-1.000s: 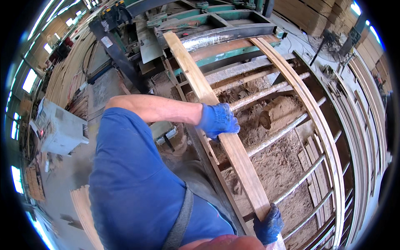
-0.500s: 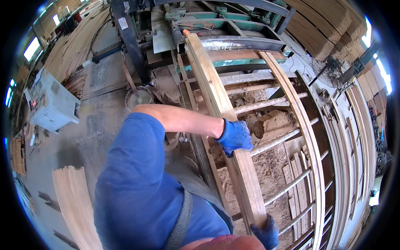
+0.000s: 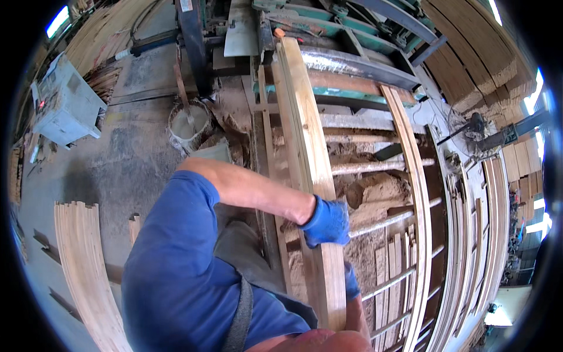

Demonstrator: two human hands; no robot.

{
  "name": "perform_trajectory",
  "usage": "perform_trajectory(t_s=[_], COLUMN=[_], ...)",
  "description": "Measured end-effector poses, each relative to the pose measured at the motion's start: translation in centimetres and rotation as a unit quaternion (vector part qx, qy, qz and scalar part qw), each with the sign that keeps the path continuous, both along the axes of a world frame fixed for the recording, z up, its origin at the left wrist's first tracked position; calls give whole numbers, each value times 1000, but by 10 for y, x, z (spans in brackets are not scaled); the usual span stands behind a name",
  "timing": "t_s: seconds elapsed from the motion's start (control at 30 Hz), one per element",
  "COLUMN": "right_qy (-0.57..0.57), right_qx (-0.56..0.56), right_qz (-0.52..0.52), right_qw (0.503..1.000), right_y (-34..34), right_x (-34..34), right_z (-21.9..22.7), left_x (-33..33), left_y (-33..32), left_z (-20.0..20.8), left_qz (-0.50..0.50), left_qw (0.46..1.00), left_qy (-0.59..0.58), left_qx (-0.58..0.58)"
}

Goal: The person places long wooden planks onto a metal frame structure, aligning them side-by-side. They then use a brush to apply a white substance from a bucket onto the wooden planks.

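A bundle of long pale wooden boards (image 3: 316,146) lies lengthwise over the rollers of a metal frame. My left hand (image 3: 327,222), in a blue glove, is wrapped over the top of the bundle around its middle. Against the right side of the same boards, nearer to me, is my right hand (image 3: 351,280), also gloved in blue. Its fingers are hidden behind the wood. The far end of the bundle sits beside an orange knob (image 3: 279,33) on the machine.
Green and grey machinery (image 3: 363,67) stands across the far end. Another long board (image 3: 410,158) lies on the rollers to the right. Sawdust covers the space below. On the left are a bucket (image 3: 190,123), a pale cabinet (image 3: 67,105) and stacked boards (image 3: 82,252); a fan (image 3: 469,126) stands right.
My right hand has moved from the near end of the boards farther up along their right side. The left hand keeps its grip. The whole view has shifted slightly.
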State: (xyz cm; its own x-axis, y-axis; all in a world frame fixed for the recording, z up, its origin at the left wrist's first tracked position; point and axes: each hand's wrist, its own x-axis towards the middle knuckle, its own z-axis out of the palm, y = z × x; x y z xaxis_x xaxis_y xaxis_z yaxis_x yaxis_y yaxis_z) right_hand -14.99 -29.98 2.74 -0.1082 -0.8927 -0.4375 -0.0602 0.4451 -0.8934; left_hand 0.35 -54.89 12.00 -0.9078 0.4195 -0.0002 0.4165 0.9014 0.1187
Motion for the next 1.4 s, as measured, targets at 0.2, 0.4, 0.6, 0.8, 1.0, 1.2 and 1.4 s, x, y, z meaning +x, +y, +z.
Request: perform_trajectory(t_s=[0.2, 0.4, 0.6, 0.8, 1.0, 1.2, 1.4], right_qy=[-53, -20, 93, 250, 478, 512, 575], right_qx=[4, 64, 32, -63, -22, 162, 190], right_qz=[-16, -29, -16, -265, -32, -91, -79], right_qw=[998, 997, 995, 929, 878, 839, 792], right_y=[36, 76, 77, 69, 164, 137, 135], right_x=[-7, -11, -7, -8, 73, 101, 106], right_z=[-9, -13, -20, 68, 41, 68, 72], left_x=[-5, -10, -11, -6, -7, 14, 4], left_y=[13, 52, 50, 47, 43, 27, 8], left_z=[14, -15, -32, -48, -40, -78, -59], left_qz=[-21, -54, -56, -27, -44, 14, -65], left_qw=[1000, 995, 997, 998, 996, 950, 981], left_qy=[14, 55, 20, -10, 25, 300, 179], left_qx=[19, 57, 55, 51, 72, -83, -29])
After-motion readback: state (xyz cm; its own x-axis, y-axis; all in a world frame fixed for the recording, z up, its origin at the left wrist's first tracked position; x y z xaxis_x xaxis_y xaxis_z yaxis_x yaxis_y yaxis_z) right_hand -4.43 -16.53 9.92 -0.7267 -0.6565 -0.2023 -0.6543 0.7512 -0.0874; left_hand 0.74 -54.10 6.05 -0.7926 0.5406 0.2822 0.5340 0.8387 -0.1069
